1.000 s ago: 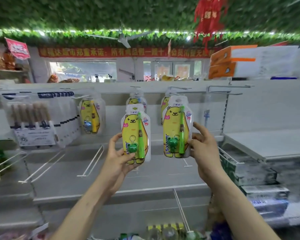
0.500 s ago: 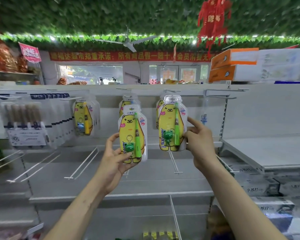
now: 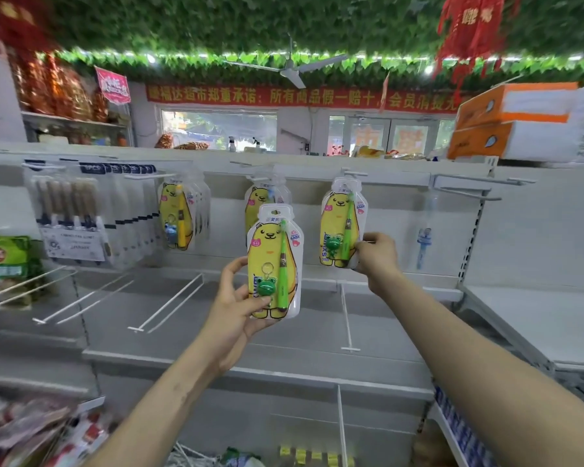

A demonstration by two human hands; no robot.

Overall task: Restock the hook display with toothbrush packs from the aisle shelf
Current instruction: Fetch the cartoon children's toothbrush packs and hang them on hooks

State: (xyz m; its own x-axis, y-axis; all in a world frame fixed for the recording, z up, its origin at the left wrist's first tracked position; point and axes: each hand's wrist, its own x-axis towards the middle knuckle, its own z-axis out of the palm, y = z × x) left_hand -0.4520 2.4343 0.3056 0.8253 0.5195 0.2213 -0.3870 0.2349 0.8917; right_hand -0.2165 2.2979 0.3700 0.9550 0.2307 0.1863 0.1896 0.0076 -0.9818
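The right hand [image 3: 378, 252] pinches the lower right edge of a green toothbrush pack [image 3: 342, 224], whose top sits at the hook [image 3: 349, 173] at its 12 o'clock. Whether the hole is over the wire, I cannot tell. If it is released too early, it may slip off and fall. The left hand [image 3: 235, 298] grasps a second pack [image 3: 273, 264], at 7 o'clock from the first. I count two packs in hands and two hung bunches at 9 o'clock: the yellow-brush packs [image 3: 177, 215] and the rear packs [image 3: 262, 193].

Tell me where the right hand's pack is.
Head view, right of centre: the pack is up at a hook, its right edge pinched by the right hand, beside the second pack.
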